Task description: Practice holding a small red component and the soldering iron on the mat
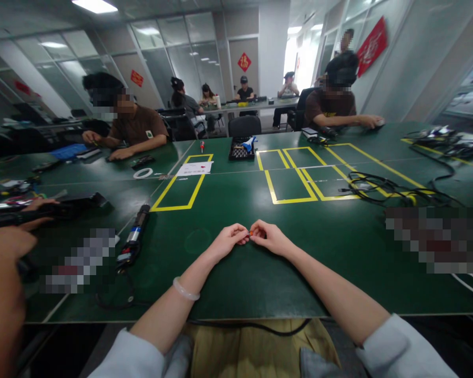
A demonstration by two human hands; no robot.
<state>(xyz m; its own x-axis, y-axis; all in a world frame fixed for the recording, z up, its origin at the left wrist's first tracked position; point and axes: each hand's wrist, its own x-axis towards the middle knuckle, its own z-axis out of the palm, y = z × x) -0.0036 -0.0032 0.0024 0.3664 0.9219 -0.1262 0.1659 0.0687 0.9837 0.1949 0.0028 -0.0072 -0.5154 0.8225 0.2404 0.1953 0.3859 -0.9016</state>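
My left hand [232, 239] and my right hand [268, 236] meet above the green table [236, 283], fingertips nearly touching. Between them shows a tiny orange and dark piece [250, 233], too small for me to name. The fingers of both hands are pinched together around it, and they hide most of it. A pale bangle [186, 289] circles my left wrist. Left of my hands lies a black cylindrical tool [134, 236] with a silver and blue band and a cable.
Yellow tape outlines [295, 201] mark the table. A black tray [241, 152] holds blue and white items. Black cables [372, 184] lie coiled at right. A white paper [195, 168] and a tape roll [143, 173] lie ahead left. A co-worker's arm [3, 252] reaches in at left.
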